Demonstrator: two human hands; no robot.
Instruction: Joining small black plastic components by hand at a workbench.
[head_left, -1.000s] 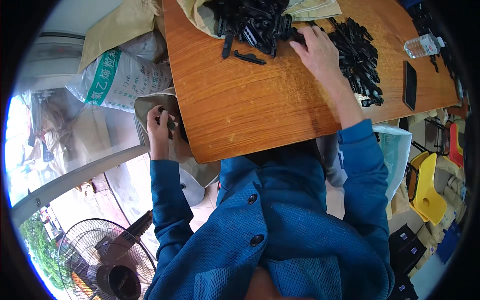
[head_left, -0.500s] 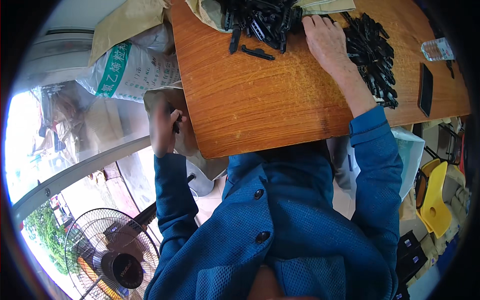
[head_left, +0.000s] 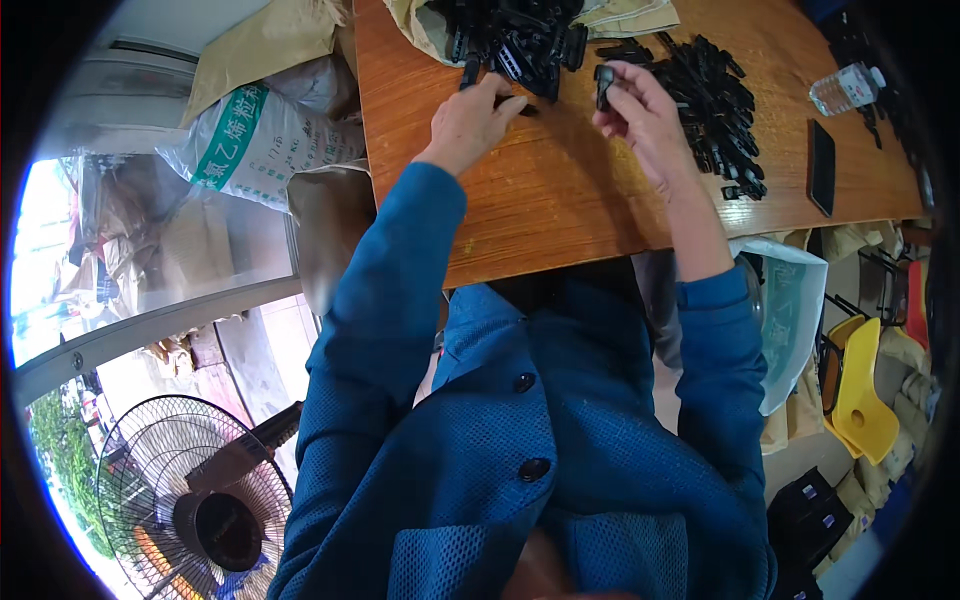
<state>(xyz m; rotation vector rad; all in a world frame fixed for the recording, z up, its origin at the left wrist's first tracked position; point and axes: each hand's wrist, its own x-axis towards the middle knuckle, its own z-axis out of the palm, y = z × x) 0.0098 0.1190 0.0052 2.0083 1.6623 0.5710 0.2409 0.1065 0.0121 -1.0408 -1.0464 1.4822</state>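
Note:
A small black plastic part (head_left: 603,88) is pinched upright between the thumb and fingers of my right hand (head_left: 645,115), which is raised over the table. My left hand (head_left: 470,125) reaches to the near edge of a heap of black plastic parts (head_left: 520,45). Its thumb and fingers close around a slim black plastic part (head_left: 530,108) on the tabletop, and most of that part is hidden by the fingers. To the right of my right hand spreads a second pile of similar black parts (head_left: 712,105).
The brown wooden table (head_left: 560,210) bears a dark phone (head_left: 821,168) and a clear water bottle (head_left: 845,90) at the right. White sacks (head_left: 240,140) stand left of it. A fan (head_left: 215,510) is at lower left, a yellow chair (head_left: 862,400) at right.
My left hand has come up from beside the table's left edge to the lone part near the heap. My right hand has drawn back from the heap with a black part in it.

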